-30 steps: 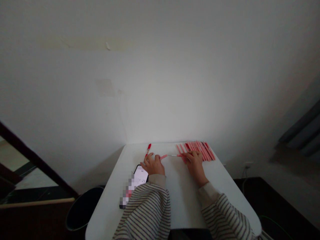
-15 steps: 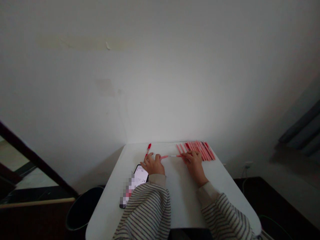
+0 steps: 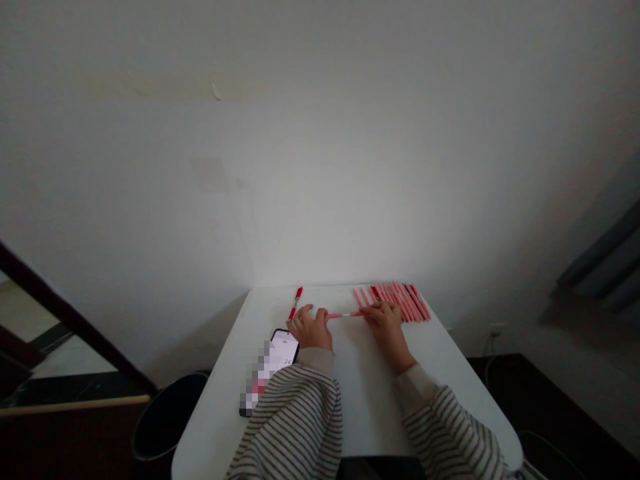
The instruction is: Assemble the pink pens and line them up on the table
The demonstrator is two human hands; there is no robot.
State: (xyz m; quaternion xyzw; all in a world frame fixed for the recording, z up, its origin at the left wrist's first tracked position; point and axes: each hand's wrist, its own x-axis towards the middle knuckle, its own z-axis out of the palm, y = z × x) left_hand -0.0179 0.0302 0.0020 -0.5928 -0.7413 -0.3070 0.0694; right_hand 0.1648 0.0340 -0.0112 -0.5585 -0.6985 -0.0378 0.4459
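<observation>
A slim pink pen (image 3: 336, 315) lies level between my two hands, with a short pale section showing at its middle. The thumb and fingers of my left hand (image 3: 312, 331) pinch its left end. On the opposite end, my right hand (image 3: 386, 328) has its fingers closed, hiding the tip. Behind my left hand, a red pen-like piece (image 3: 299, 293) with a pale middle rests on the table, its lower end close to my fingers. Several pink pens (image 3: 400, 301), a few darker red, lie in a slanted row just beyond my right hand.
A phone (image 3: 284, 347) with a lit screen lies left of my left forearm, partly under the sleeve. The white table (image 3: 373, 400) meets the wall (image 3: 320, 200) at its far edge. A dark bin (image 3: 170, 420) stands on the floor at left.
My left hand has shifted slightly right, toward my right hand. The pale section between the pen's pink parts has become shorter. My right hand has barely moved.
</observation>
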